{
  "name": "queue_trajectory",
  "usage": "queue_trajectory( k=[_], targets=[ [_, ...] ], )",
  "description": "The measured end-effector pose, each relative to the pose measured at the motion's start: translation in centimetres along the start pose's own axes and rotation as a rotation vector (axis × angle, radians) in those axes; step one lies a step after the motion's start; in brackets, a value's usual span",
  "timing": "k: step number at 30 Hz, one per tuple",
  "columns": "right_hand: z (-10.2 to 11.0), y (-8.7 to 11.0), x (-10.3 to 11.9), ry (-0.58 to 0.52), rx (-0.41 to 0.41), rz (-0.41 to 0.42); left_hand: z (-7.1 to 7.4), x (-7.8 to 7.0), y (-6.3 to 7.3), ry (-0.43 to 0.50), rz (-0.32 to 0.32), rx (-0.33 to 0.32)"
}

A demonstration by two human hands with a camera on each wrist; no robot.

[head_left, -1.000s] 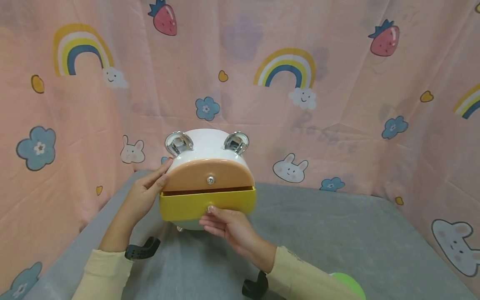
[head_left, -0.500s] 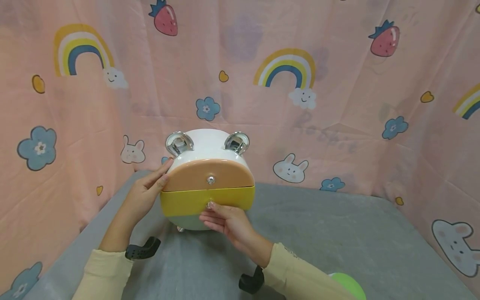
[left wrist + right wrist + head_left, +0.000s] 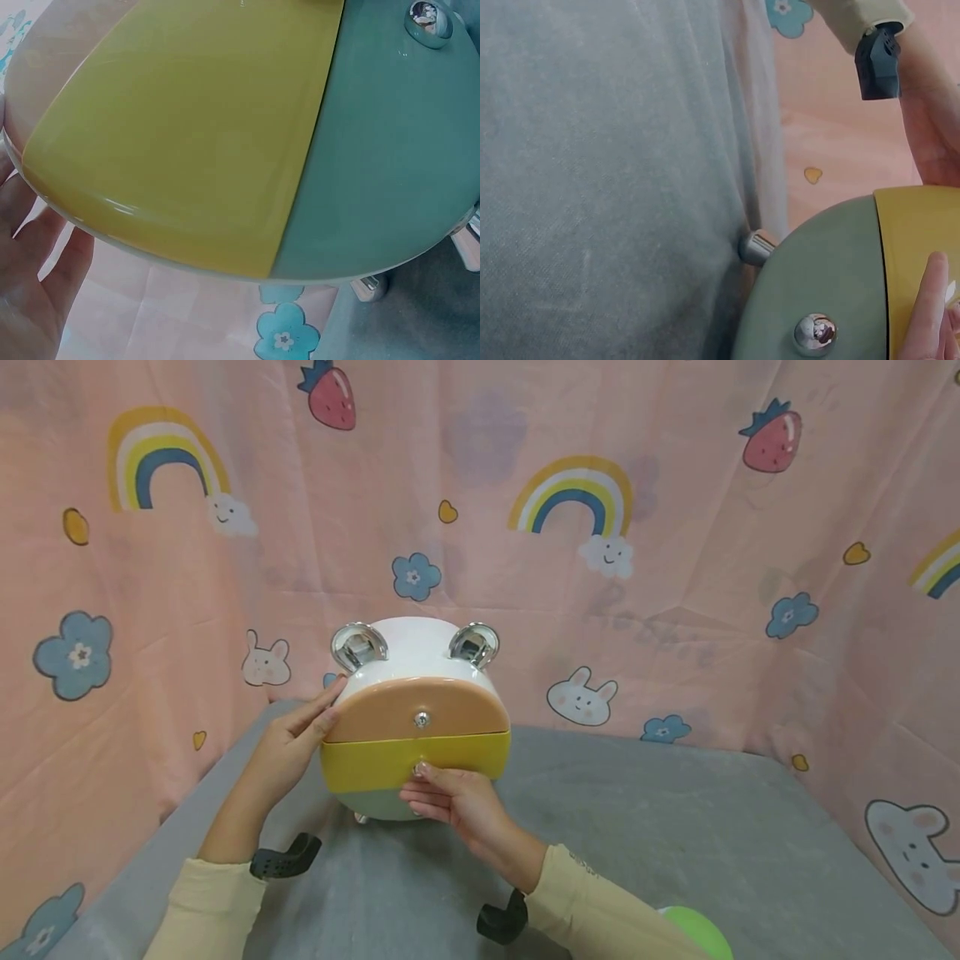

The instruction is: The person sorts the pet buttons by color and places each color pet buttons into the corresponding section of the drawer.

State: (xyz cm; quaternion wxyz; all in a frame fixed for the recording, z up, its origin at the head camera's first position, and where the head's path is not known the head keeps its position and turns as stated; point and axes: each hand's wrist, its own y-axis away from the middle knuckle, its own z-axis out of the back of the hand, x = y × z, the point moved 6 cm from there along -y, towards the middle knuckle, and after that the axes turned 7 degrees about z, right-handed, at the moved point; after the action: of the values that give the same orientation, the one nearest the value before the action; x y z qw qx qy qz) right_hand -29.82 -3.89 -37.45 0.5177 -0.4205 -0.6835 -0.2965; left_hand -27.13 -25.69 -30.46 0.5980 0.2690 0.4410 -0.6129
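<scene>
A round white drawer box (image 3: 416, 647) with two chrome ears stands on the grey table. Its front has an orange drawer (image 3: 390, 710), a yellow drawer (image 3: 375, 764) and a teal drawer (image 3: 378, 803), all flush. My left hand (image 3: 288, 747) lies flat with straight fingers against the box's left side; the left wrist view shows its palm (image 3: 30, 285) beside the yellow drawer (image 3: 195, 127). My right hand (image 3: 450, 802) touches the yellow drawer at its small knob. In the right wrist view one finger (image 3: 930, 307) lies straight on the yellow front (image 3: 915, 247), above the teal drawer's knob (image 3: 815, 334).
The grey cloth table (image 3: 675, 827) stretches to the right of the box. A pink patterned curtain (image 3: 675, 527) closes in the back and both sides. A green round object (image 3: 693, 931) peeks in at the bottom right. The box stands on short metal feet (image 3: 756, 246).
The yellow drawer, pulled out a little one second ago, has slid shut. My right hand moved in toward the box with it. My left hand has stayed put.
</scene>
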Motion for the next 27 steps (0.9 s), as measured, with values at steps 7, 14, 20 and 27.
queue_trajectory(
  k=[7,14,20,27],
  targets=[
    [0.12,-0.09,0.03,0.013,-0.008,0.007,0.02,0.03,-0.13,0.007,-0.003,0.002],
    [0.11,-0.12,0.03,0.032,-0.003,0.004,-0.05,0.13,-0.08,0.004,-0.001,0.001],
    [-0.01,-0.08,0.26,0.068,-0.004,0.007,0.09,0.15,0.02,0.001,-0.003,0.001],
    [0.36,-0.39,0.12,0.079,-0.017,0.007,-0.03,-0.06,0.03,-0.018,-0.015,-0.01]
  ],
)
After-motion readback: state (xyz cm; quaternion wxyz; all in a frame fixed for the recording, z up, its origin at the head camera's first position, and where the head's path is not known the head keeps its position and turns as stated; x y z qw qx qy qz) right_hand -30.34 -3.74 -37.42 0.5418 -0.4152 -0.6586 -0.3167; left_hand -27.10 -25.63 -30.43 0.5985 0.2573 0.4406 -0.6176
